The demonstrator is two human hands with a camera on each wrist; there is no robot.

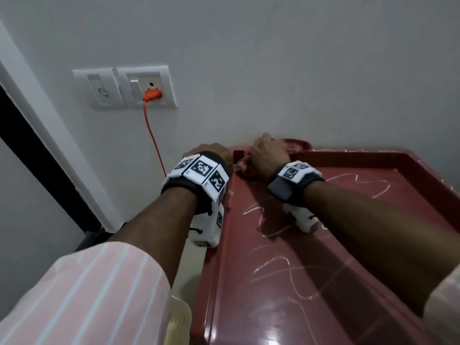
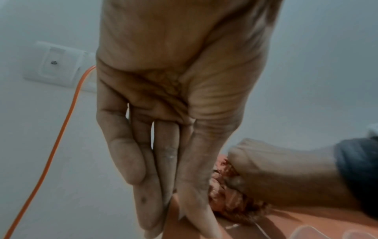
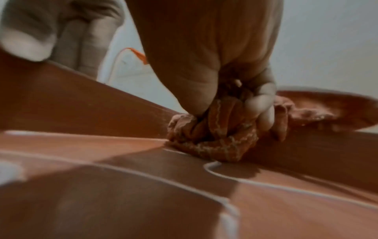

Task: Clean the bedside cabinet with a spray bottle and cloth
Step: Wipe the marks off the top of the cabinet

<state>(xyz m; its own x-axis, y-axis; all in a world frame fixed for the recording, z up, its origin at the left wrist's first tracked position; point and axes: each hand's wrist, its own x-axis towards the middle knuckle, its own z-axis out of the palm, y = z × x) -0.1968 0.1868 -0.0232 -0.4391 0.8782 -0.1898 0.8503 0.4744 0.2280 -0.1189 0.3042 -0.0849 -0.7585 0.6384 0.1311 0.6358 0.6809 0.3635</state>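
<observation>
The bedside cabinet [image 1: 323, 245] has a glossy dark red top with white chalk-like scribbles and a raised rim. My right hand [image 1: 267, 155] grips a bunched reddish cloth [image 3: 214, 137] and presses it onto the top's far left corner, near the wall. The cloth [image 2: 231, 198] shows under that fist in the left wrist view too. My left hand [image 2: 163, 161] hangs just off the cabinet's left edge, fingers straight and together, holding nothing. It [image 1: 206, 151] sits beside the right hand at the corner. No spray bottle is in view.
A white switch plate with an orange plug [image 1: 151, 94] is on the wall at left; its orange cable [image 1: 155, 143] hangs down behind my left wrist. The wall stands right behind the cabinet. A dark door frame [image 1: 37, 155] runs at far left.
</observation>
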